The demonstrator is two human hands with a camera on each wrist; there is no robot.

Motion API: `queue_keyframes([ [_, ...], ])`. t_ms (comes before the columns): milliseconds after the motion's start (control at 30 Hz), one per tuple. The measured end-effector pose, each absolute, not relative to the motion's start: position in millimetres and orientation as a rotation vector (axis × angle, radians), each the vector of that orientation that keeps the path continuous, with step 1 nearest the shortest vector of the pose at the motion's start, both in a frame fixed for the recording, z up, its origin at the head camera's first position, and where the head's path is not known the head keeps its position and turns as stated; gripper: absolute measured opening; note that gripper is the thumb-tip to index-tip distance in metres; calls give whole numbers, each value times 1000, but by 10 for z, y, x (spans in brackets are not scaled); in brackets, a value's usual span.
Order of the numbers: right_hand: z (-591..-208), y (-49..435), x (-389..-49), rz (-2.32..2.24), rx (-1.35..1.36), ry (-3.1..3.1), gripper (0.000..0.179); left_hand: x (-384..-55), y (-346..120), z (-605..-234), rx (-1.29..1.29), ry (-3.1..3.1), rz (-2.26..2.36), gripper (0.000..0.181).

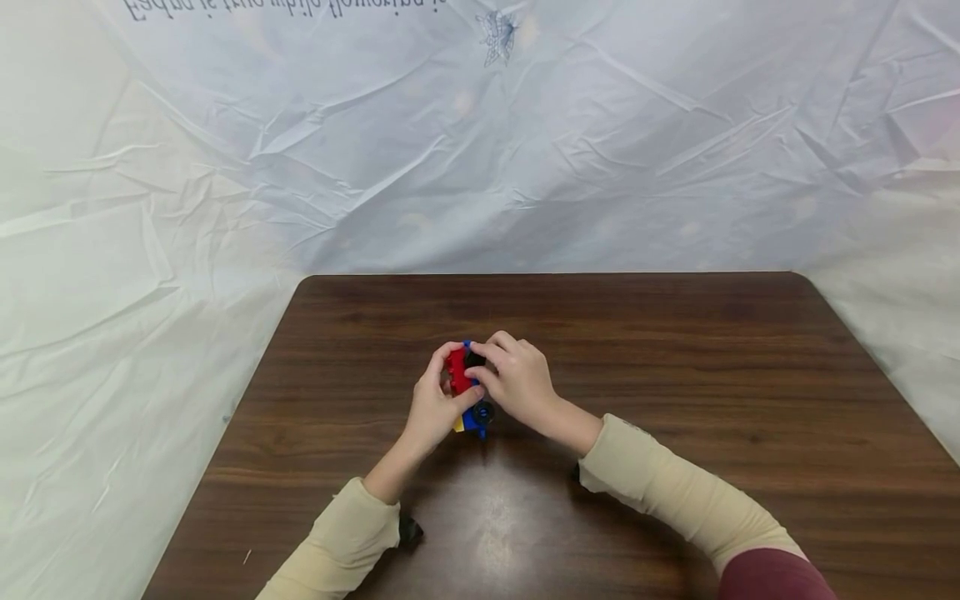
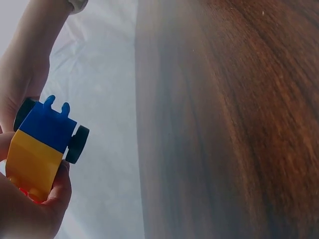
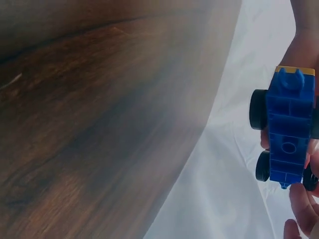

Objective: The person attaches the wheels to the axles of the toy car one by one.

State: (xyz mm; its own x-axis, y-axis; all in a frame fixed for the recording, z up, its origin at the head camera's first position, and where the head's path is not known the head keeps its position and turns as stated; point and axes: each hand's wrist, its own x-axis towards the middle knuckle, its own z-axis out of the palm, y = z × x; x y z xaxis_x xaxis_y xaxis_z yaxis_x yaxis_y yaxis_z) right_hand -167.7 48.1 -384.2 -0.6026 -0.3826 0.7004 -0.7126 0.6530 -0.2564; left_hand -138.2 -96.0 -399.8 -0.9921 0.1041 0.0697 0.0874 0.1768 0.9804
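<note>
A toy car (image 1: 460,372) built of bricks is held above the table between both hands. Its blue wheeled base (image 3: 289,122), with hooks at one end, shows its underside in the right wrist view. On the base sit a yellow brick (image 2: 36,160) and red bricks; the left wrist view shows only a sliver of red. The left hand (image 1: 437,410) grips the car by its brick sides, thumb near one black wheel (image 1: 483,412). At the car's far end, the right hand (image 1: 525,382) pinches another black wheel (image 3: 310,178) between thumb and fingers.
A dark brown wooden table (image 1: 675,375) lies beneath the hands. Behind and beside it hangs a wrinkled white sheet (image 1: 525,167) with printed letters and a butterfly. A small dark object (image 1: 409,532) shows at the left cuff. A tiny pale scrap (image 1: 247,557) lies at the table's front left.
</note>
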Motion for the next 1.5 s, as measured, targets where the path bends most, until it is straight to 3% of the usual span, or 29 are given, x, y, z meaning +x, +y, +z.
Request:
queue_keyframes([
  [633, -3971, 509, -1687, 725, 795, -2397, 35, -1379, -961, -4107, 260, 2723, 1723, 58],
  [867, -3907, 649, -1681, 766, 831, -2476, 39, -1405, -1020, -4081, 284, 2793, 1556, 79],
  [1067, -3746, 774, -1715, 957, 1018, -2535, 43, -1410, -1088, -4043, 324, 2798, 1398, 91],
  [1233, -3655, 836, -1756, 1116, 1161, -2665, 43, -1386, -1068, -4038, 417, 2889, 1201, 80],
  [1500, -3639, 910, -1796, 1153, 1275, -2803, 43, -1339, -1045, -4033, 767, 3140, 896, 59],
])
